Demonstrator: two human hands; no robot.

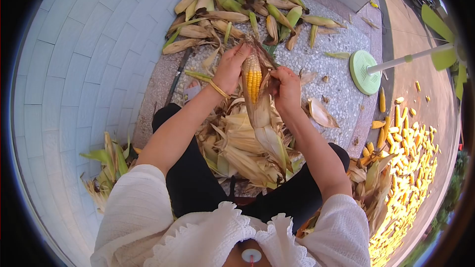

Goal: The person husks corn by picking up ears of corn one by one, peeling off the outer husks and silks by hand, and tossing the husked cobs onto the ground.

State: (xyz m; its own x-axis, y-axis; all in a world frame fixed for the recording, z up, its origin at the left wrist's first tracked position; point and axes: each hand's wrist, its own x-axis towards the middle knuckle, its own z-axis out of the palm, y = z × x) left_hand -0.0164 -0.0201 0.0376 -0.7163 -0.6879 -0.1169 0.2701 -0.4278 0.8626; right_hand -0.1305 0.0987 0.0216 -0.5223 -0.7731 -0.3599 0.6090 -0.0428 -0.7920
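An ear of corn [254,80] is held upright between my hands, its yellow kernels bare on the near side. Dry brown husk [258,113] hangs down from it, pulled open. My left hand [233,67] grips the ear near its upper end, thumb on the cob's side. On the other side, my right hand [286,88] pinches a strip of the husk, fingers closed. Below both hands lies a heap of pale stripped husks [245,141] between my knees.
Unhusked ears [232,10] are piled at the far end of the speckled floor. A fan's green round base [365,72] stands at right. Beyond it, many husked cobs [408,168] cover the ground. A tiled wall [79,69] runs along the left.
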